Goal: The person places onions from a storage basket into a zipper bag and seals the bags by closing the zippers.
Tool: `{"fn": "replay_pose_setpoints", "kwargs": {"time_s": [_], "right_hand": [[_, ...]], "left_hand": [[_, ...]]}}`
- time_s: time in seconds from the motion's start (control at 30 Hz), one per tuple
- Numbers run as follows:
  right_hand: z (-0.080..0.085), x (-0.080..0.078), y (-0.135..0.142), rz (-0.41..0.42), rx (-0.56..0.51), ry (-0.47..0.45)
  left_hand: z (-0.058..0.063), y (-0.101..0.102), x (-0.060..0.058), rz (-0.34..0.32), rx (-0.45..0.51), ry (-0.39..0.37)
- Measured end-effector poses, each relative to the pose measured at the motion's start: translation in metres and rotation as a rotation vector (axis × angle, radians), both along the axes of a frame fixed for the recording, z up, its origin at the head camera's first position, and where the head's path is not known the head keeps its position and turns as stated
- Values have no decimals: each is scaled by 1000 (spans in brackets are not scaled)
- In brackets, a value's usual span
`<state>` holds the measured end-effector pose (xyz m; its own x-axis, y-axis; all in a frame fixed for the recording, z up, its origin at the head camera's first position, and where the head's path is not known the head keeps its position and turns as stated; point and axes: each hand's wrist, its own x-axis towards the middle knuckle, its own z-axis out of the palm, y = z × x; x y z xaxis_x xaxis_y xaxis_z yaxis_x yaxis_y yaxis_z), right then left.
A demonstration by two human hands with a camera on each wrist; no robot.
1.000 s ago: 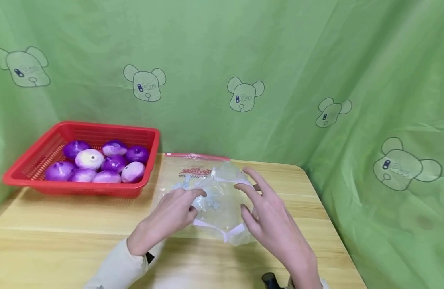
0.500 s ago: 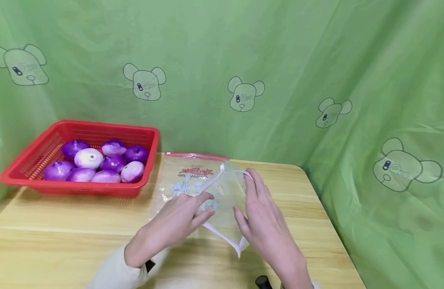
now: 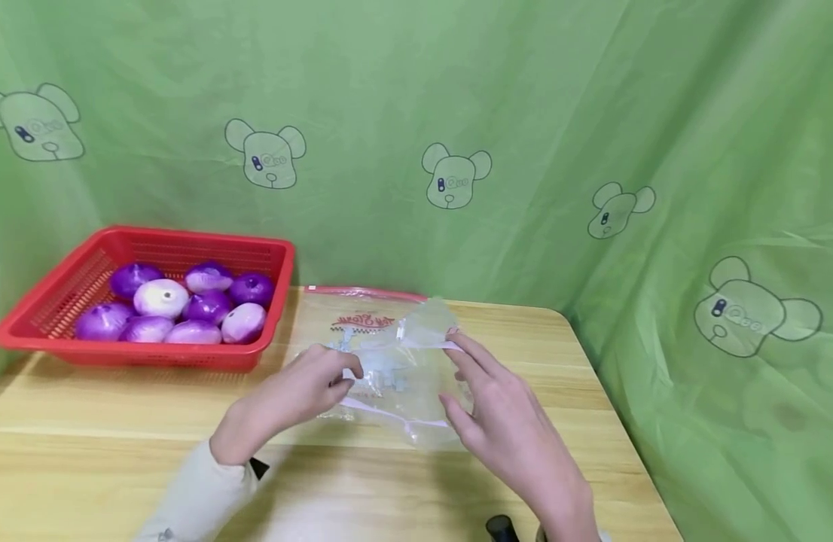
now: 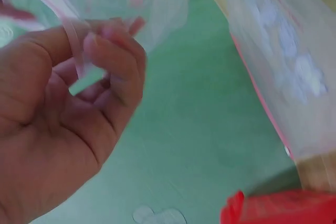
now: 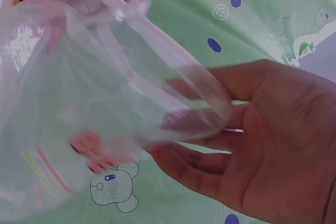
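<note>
In the head view my left hand (image 3: 296, 391) is at the left side of a clear zip bag (image 3: 423, 380) with a pale lilac closure strip. Its curled fingers hold the bag's edge, as the left wrist view shows, with the strip (image 4: 76, 45) passing over the fingers. My right hand (image 3: 514, 421) is at the bag's other side. Its extended, spread fingers reach inside the bag's mouth and show through the film (image 5: 194, 98) in the right wrist view. The mouth stands spread between both hands. Beneath lies another clear bag (image 3: 315, 312) with a red zip and red lettering.
A red basket (image 3: 148, 355) at the left rear holds several purple onions (image 3: 160, 299). The wooden table (image 3: 525, 339) meets a green curtain (image 3: 362, 113) behind and at the right. A black cylinder (image 3: 501, 527) shows beside the right wrist.
Both hands and the bag first shift, then the left hand moves left, away from the right hand. The bag's mouth is drawn wider from side to side. Basket and onions stay put.
</note>
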<state>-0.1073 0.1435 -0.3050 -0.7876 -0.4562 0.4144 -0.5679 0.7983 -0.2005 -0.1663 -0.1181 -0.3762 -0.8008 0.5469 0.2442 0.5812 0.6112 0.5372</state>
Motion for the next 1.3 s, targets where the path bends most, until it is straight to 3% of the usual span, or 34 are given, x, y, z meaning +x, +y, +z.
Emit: {"fn": "replay_pose_setpoints", "kwargs": {"time_s": [0.3, 0.5, 0.63, 0.77, 0.93, 1.1, 1.3], "right_hand": [[1, 2, 1, 30, 39, -205], [-1, -1, 1, 60, 44, -165], [-2, -4, 0, 63, 17, -151], [-3, -4, 2, 33, 5, -162], [-3, -4, 6, 21, 2, -176], [0, -8, 10, 15, 14, -155], [3, -16, 16, 23, 6, -164]], "left_hand": [[-4, -13, -9, -36, -36, -9], [-5, -12, -11, -14, -26, 26], [5, -18, -7, 18, 43, -6], [20, -33, -4, 82, 139, -45], [26, -56, -11, 210, 122, 55], [22, -84, -21, 360, 94, 127], [7, -115, -30, 484, 124, 125]]}}
